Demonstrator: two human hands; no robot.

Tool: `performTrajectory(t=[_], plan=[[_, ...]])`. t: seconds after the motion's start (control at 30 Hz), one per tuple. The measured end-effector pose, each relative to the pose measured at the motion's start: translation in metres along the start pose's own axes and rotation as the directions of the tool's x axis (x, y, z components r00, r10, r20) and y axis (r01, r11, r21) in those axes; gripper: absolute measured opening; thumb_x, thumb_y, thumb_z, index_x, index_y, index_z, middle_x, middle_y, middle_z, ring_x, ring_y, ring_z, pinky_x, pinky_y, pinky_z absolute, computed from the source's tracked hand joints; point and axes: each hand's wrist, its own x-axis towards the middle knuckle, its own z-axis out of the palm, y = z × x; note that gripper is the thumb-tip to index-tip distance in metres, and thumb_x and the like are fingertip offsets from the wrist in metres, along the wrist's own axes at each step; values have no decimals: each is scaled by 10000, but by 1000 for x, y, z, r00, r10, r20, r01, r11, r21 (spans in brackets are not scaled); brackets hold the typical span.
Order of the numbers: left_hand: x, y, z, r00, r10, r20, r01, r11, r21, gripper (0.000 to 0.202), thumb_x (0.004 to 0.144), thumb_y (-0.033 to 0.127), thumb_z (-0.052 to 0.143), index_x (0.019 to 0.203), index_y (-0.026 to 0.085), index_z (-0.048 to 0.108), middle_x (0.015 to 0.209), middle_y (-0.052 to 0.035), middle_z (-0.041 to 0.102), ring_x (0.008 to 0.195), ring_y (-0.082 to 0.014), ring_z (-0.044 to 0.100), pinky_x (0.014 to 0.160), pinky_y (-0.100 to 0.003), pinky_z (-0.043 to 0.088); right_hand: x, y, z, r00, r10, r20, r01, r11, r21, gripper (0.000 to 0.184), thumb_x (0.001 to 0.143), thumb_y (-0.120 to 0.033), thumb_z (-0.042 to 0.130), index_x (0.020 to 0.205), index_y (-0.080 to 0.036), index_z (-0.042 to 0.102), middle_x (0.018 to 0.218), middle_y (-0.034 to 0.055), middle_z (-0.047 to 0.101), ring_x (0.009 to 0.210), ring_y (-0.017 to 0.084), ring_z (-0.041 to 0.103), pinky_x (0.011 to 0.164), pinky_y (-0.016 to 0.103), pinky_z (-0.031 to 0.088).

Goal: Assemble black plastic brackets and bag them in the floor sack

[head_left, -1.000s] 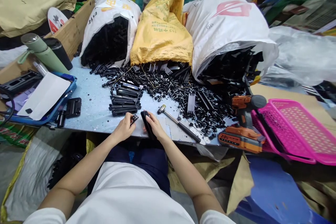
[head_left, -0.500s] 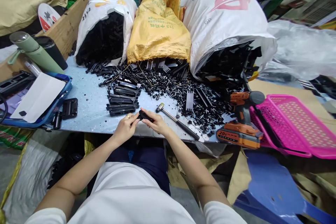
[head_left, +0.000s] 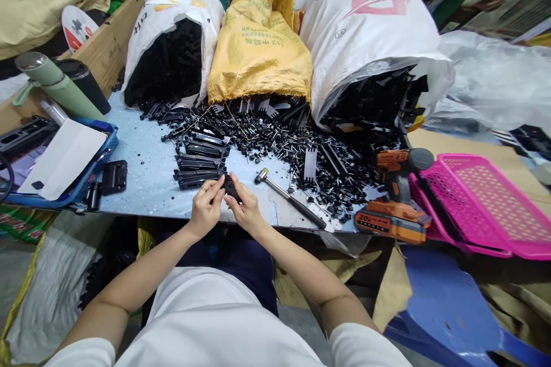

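Note:
A small black plastic part (head_left: 231, 188) with a rounded outline is held up above the table's front edge. My right hand (head_left: 244, 209) grips it between thumb and fingers. The closed fingertips of my left hand (head_left: 205, 207) meet its left side, and they partly hide it. Just beyond my left hand lies a row of long black plastic pieces (head_left: 200, 163), side by side. To the right of my hands rests a small hammer (head_left: 286, 195), its head pointing away to the left and its dark handle toward the front edge.
Loose black parts and metal pins (head_left: 275, 137) spread across the table (head_left: 144, 169). Behind them stand a white sack (head_left: 172, 6), a yellow sack (head_left: 262, 46) and another white sack (head_left: 365, 23). An orange cordless drill (head_left: 394, 195) and pink baskets (head_left: 482, 195) are right; a blue basket (head_left: 80, 183) is left.
Both hands have shifted slightly, and the black part has been turned so that more of its rounded face shows. The hammer and the row of pieces stay put.

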Motion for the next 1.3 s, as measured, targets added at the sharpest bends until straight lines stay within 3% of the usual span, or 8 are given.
performTrajectory(t=[0.2,0.57,0.8,0.9,0.97,1.13,1.2,1.3], plan=[[8,0,4,994,-18,-112,25,998,66,329,925,208,432,1220,179,574,939,-82,598,840,-131,584,727,-267,517,11,-2,13,994,-39,-98,38,999,-20,566,934,-418,391,1446,-205,275,1110,121,590,886,189,596,779,326,518],[27,-3,-10,997,72,22,-70,996,-53,293,916,229,455,1156,179,616,944,-76,616,801,-128,590,672,-254,512,7,-3,5,995,-45,-87,37,995,-95,639,917,-500,372,1456,-180,247,1020,124,603,871,214,566,808,366,488],[-13,-17,8,970,-242,-2,241,970,40,340,938,286,387,1217,179,549,1028,-101,589,910,-172,595,757,-320,516,0,14,7,985,65,160,-41,988,-146,559,941,-442,357,1447,-218,272,1163,109,578,1010,194,566,871,324,467],[-31,-19,10,951,-299,78,271,928,255,434,902,220,421,1334,185,430,1196,-155,521,1109,-253,529,890,-430,464,9,40,-29,945,168,281,-62,935,-349,490,925,-436,418,1371,-232,418,1058,80,620,950,186,579,816,310,479],[-30,-20,8,926,-192,325,51,917,396,501,845,129,455,1338,216,434,1319,-156,454,1268,-309,387,1013,-538,324,21,65,-73,954,253,161,-146,860,-488,439,922,-408,439,1306,-203,497,1010,81,627,924,176,566,806,300,469],[-4,-26,11,587,-26,809,-422,843,334,457,821,12,391,1187,219,569,1073,-108,625,1128,-255,507,1046,-584,205,62,134,-203,888,249,-387,-458,555,-694,428,916,-278,444,1255,-24,506,1166,212,537,1074,180,438,906,325,343],[3,-28,16,565,-83,821,-453,800,393,429,844,26,375,1205,175,553,956,-108,640,962,-234,570,970,-511,335,77,153,-243,854,248,-457,-517,500,-695,442,875,-221,501,1230,43,488,1170,270,510,1047,169,430,856,318,338],[2,-30,18,629,-184,755,-432,725,537,429,860,47,365,1252,139,515,925,-121,632,876,-242,572,786,-407,431,98,169,-283,836,210,-507,-541,469,-698,440,844,-131,510,1237,59,451,1239,310,443,1003,121,429,789,276,321]])
